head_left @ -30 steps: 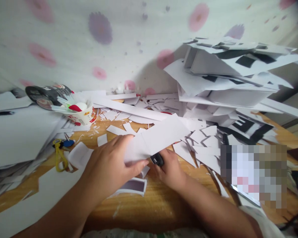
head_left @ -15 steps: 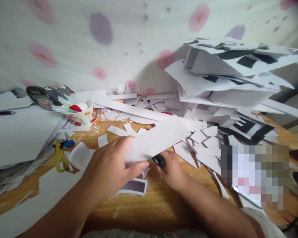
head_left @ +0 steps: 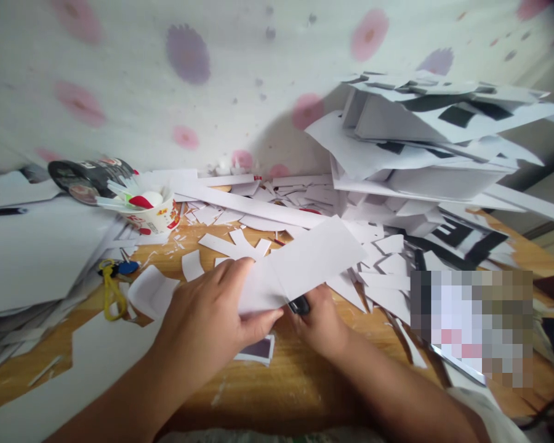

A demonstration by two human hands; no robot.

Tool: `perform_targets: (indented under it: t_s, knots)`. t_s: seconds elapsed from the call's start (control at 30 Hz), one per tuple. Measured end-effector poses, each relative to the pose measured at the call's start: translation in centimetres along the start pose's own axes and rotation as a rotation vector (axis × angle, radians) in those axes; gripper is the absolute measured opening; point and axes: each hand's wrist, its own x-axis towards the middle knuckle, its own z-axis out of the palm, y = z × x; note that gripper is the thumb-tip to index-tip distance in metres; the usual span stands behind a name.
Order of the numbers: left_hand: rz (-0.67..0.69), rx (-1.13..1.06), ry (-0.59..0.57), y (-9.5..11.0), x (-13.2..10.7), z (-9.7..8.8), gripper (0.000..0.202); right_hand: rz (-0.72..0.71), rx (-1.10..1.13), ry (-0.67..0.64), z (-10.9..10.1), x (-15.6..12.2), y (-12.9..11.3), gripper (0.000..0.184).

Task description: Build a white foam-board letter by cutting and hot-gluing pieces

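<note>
My left hand (head_left: pixel 212 304) grips a white sheet of stiff paper (head_left: pixel 321 252) by its near left part, thumb below and fingers over the top. The sheet is held up above the table, slanting away to the right. A thin line crosses it near the middle. Under its near edge my right hand (head_left: pixel 321 323) is closed around black-handled scissors (head_left: pixel 299 305). Only part of the handle shows; the blades are hidden at the paper. On the wood below lies a small dark rectangle with a white border (head_left: pixel 258 349), partly covered by my left hand.
Cut paper scraps (head_left: pixel 383 258) litter the wooden table (head_left: pixel 277 400). A paper cup with spoons (head_left: pixel 152 215) and a black tub (head_left: pixel 92 178) stand back left, keys with a yellow strap (head_left: pixel 113 292) nearer. High paper stacks (head_left: pixel 425 147) rise at right, behind a pixelated area (head_left: pixel 475 332).
Both hands, the paper sheet and the scissors have shifted slightly to the right. My left hand now covers more of the dark rectangle.
</note>
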Motion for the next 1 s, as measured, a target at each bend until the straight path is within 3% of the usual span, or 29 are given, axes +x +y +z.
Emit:
perform_targets:
  t_s: [0.33,0.7,1.0]
  knots:
    - [-0.008,-0.034,-0.024,0.3,-0.3,0.0,0.029,-0.049,0.098,0.022,0.1,0.5,-0.2,0.018]
    - [-0.002,-0.065,-0.031,0.3,-0.4,0.2,0.031,-0.115,0.157,0.065,0.6,1.0,0.0,0.03]
    - [0.016,-0.059,-0.018,0.6,-0.7,0.3,0.029,-0.073,0.173,0.044,0.7,1.1,0.4,0.026]
